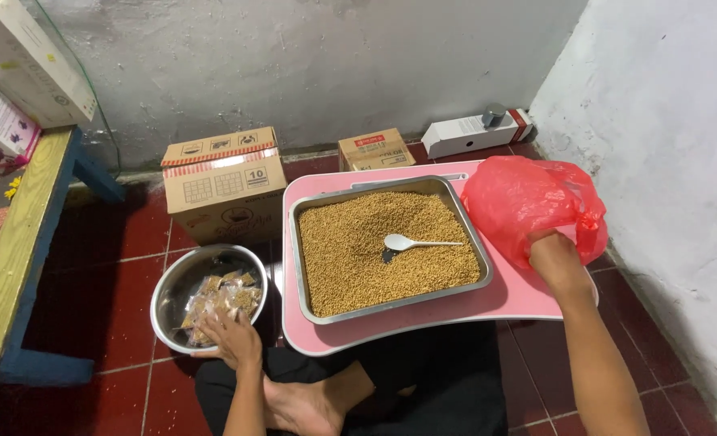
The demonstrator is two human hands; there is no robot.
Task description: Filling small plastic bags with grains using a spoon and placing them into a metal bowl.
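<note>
- Red, thin and glossy: plastic bag point(526, 203) under the right hand point(553, 257).
- Golden-brown throughout: grain filling the silver-grey metal tray point(469, 224).
- White: plastic spoon point(416, 241) lying on the grain.
- Pale pink: small table point(513, 295) beneath the tray.
- Shiny steel-grey: round bowl point(182, 278) at the left hand point(231, 340), holding clear packets point(225, 299) with brown contents.
- Tan with an orange-and-white striped band: cardboard box point(223, 187).
- Plain tan with a red mark: smaller box point(376, 149).
- White with a red end: long carton point(476, 133).
- Dark red with pale grout lines: floor tiles point(116, 262).
- Yellow-green top, blue frame: bench point(15, 242).
</note>
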